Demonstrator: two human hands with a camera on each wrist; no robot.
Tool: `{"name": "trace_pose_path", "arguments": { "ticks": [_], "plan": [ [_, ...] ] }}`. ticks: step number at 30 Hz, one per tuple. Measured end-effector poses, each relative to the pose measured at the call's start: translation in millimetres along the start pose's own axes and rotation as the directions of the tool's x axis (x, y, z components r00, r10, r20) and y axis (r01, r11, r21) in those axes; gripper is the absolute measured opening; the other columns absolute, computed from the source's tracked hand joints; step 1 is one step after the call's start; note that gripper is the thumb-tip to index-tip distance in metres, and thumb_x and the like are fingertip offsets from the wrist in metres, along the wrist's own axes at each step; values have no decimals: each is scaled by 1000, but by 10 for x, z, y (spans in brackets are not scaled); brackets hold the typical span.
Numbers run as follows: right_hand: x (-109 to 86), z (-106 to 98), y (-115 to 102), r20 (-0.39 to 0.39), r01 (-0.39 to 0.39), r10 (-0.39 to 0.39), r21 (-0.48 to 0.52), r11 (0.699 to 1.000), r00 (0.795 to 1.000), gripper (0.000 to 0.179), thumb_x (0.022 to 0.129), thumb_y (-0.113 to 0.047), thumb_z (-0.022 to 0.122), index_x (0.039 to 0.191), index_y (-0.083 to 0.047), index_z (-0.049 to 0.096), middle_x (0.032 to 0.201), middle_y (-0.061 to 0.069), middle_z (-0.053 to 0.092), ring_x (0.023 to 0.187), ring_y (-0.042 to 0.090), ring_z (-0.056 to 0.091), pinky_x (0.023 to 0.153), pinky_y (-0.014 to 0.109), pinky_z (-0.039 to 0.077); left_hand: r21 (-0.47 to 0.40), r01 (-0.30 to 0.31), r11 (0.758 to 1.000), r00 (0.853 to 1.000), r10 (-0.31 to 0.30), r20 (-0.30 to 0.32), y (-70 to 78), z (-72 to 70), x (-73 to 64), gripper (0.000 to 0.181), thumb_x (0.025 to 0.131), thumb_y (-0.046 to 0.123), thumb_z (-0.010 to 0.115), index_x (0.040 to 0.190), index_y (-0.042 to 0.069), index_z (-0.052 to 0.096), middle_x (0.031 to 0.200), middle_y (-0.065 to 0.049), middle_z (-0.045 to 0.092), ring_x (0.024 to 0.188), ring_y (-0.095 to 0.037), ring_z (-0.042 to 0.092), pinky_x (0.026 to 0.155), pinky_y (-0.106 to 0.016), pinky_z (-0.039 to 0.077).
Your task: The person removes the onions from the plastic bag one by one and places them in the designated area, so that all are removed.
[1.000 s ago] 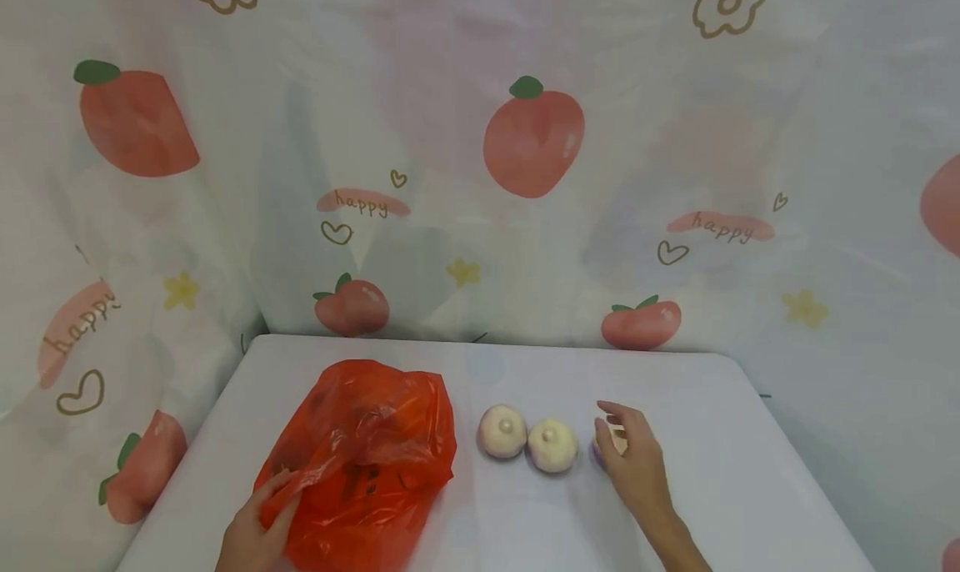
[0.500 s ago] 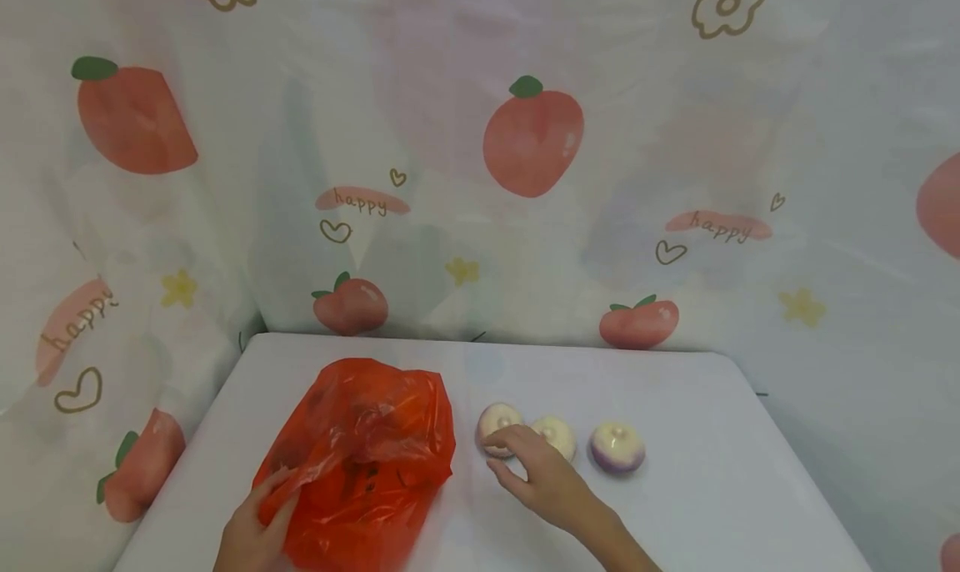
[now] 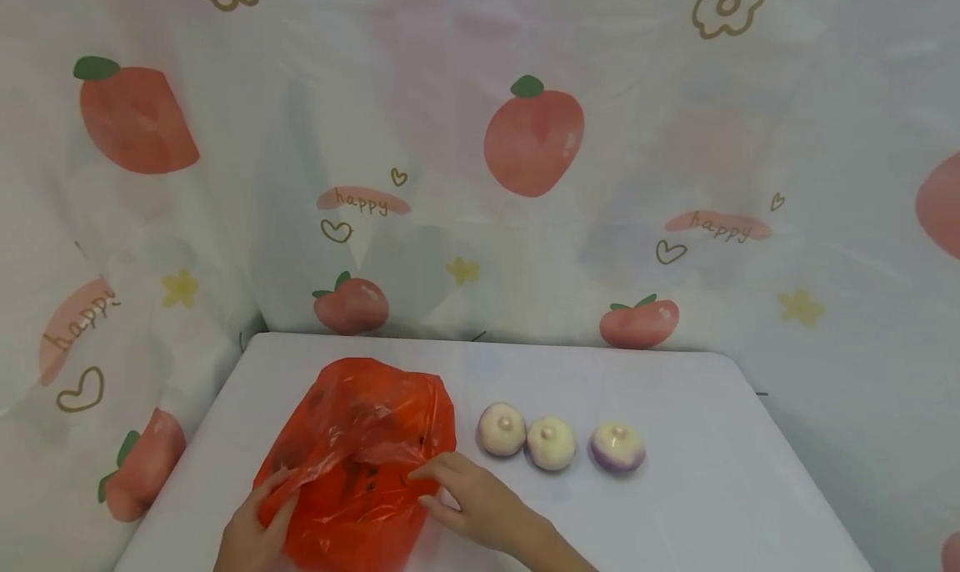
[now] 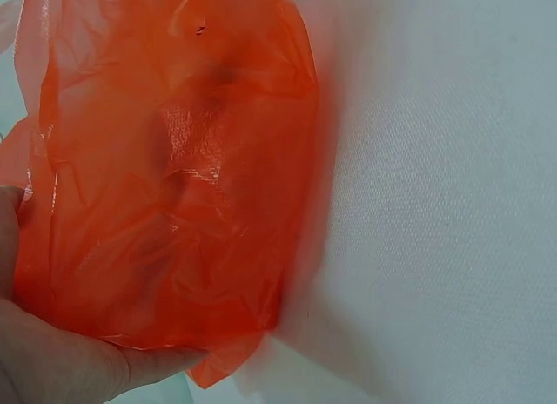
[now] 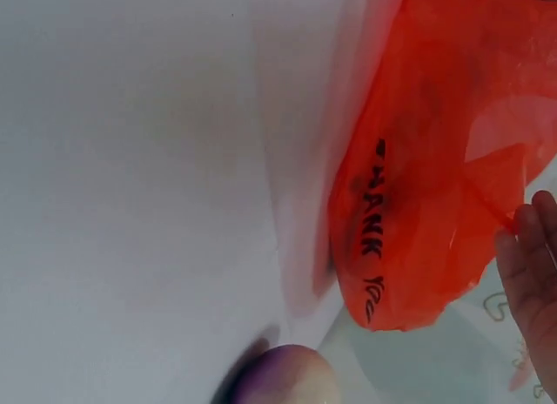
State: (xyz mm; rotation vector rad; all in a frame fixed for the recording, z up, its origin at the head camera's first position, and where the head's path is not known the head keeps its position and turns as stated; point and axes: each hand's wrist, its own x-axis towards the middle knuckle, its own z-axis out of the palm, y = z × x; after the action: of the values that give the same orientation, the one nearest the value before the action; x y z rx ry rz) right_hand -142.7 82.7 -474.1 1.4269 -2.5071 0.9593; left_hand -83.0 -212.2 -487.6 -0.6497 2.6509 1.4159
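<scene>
A crinkled red plastic bag lies on the left half of the white table, with dark lumps showing through its film. At its near left edge my left hand grips the film, thumb on the near side; the left wrist view shows that thumb along the bag's lower edge. My right hand is at the bag's right edge, fingertips touching the film, with a gap between thumb and fingers. In the right wrist view its fingers lie nearly straight beside the bag's mouth. "THANK YOU" lettering shows on the bag.
To the right of the bag stand three round white-and-purple vegetables like turnips: a left one, a middle one close against it, and a right one slightly apart. A fruit-print cloth hangs behind the white table.
My right hand has moved left from the right-hand turnip, past the other two, to the bag's right edge. The turnips stay in place. My left hand keeps its grip on the bag.
</scene>
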Motion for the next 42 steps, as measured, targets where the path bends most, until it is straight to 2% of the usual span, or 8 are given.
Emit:
{"name": "trace_pose_path", "arguments": {
  "ticks": [6, 11, 18, 23, 28, 33, 38, 42],
  "plan": [
    [141, 76, -107, -62, 90, -97, -109, 990, 993, 24, 94, -21, 57, 118, -15, 60, 111, -6, 59, 102, 6, 53, 91, 15, 41, -4, 9, 1000, 1000, -9, -7, 11, 24, 11, 66, 92, 47, 52, 135, -1, 42, 128, -31, 47, 96, -39, 55, 81, -52, 50],
    [291, 138, -197, -23, 113, -115, -95, 989, 993, 25, 95, -20, 56, 120, -15, 59, 116, -7, 58, 109, 5, 51, 95, 16, 38, -32, 30, 999, 999, -30, 13, 11, 41, 6, 65, 93, 46, 53, 137, 1, 40, 128, -30, 47, 93, -38, 56, 80, -50, 51],
    [417, 253, -260, 109, 34, -22, -108, 994, 994, 28, 94, -23, 58, 122, -18, 59, 115, -9, 58, 107, 2, 50, 92, 12, 38, 1, 25, 1000, 1000, -25, 2, 10, 46, 14, 60, 94, 39, 55, 136, -2, 40, 127, -31, 47, 92, -37, 56, 80, -51, 50],
    [507, 337, -302, 225, -10, 35, -113, 994, 974, 33, 94, -23, 60, 126, -19, 57, 116, -11, 58, 104, -1, 50, 88, 9, 39, -6, 48, 999, 999, -48, 4, 7, 66, 23, 62, 93, 40, 54, 138, 0, 39, 130, -31, 45, 95, -39, 55, 82, -52, 47],
    [553, 418, -320, 293, -46, 82, -127, 991, 952, 35, 94, -25, 60, 128, -21, 55, 119, -13, 57, 103, -2, 50, 86, 9, 41, -6, 44, 999, 999, -44, -28, -13, 97, 20, 58, 94, 36, 56, 136, -1, 41, 128, -32, 46, 94, -41, 56, 81, -52, 49],
    [561, 491, -300, 324, -50, 93, -138, 989, 941, 37, 94, -25, 60, 130, -21, 54, 123, -13, 54, 106, -3, 48, 87, 10, 40, 2, 22, 1000, 998, -22, -57, -27, 116, 20, 55, 94, 33, 58, 134, -2, 44, 127, -33, 48, 92, -41, 56, 80, -52, 50],
    [572, 532, -281, 333, -50, 95, -142, 989, 938, 39, 93, -26, 60, 131, -21, 52, 128, -13, 51, 112, -1, 45, 91, 11, 39, -9, 28, 1000, 999, -29, -45, -16, 123, 9, 56, 93, 34, 58, 134, -1, 44, 127, -32, 48, 89, -38, 57, 80, -52, 50],
    [607, 549, -285, 338, -50, 99, -149, 988, 936, 41, 93, -28, 59, 133, -23, 50, 132, -13, 47, 117, -1, 42, 93, 13, 38, -20, 31, 999, 998, -32, -62, -2, 135, -5, 56, 92, 35, 59, 132, -1, 46, 126, -31, 49, 86, -36, 58, 78, -52, 51]
  ]
}}
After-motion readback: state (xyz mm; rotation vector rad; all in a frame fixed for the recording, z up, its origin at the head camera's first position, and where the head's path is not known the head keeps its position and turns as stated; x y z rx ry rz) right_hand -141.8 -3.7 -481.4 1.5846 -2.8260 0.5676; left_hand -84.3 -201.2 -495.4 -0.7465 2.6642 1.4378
